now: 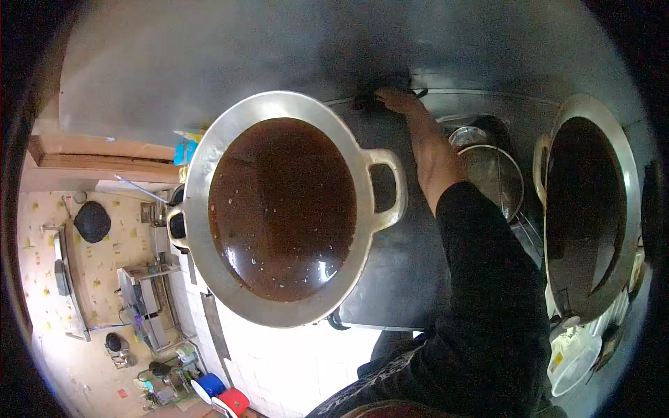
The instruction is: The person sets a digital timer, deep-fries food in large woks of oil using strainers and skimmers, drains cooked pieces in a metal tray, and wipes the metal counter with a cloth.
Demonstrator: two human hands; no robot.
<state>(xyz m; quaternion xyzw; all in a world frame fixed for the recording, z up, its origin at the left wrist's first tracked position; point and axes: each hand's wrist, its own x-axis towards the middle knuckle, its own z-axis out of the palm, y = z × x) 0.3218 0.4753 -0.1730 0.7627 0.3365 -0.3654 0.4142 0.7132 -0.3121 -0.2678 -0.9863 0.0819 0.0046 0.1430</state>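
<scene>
My right hand (396, 99) reaches far out to the back edge of the dark metal surface. Its fingers curl down over a small black object (368, 102), whose kind I cannot make out. Left of my forearm stands a large metal wok (282, 106) with two loop handles, holding dark brown liquid with small bubbles and specks. To the right of the forearm lies a round wire-mesh strainer (493, 177), near a small metal bowl (468, 137). My left hand is out of view.
A second big wok (629, 174) of dark liquid stands at the right. Below it is a clear plastic tub (577, 366). A grey metal wall (313, 42) rises behind the surface. On the floor at lower left are blue (208, 385) and red (233, 400) containers.
</scene>
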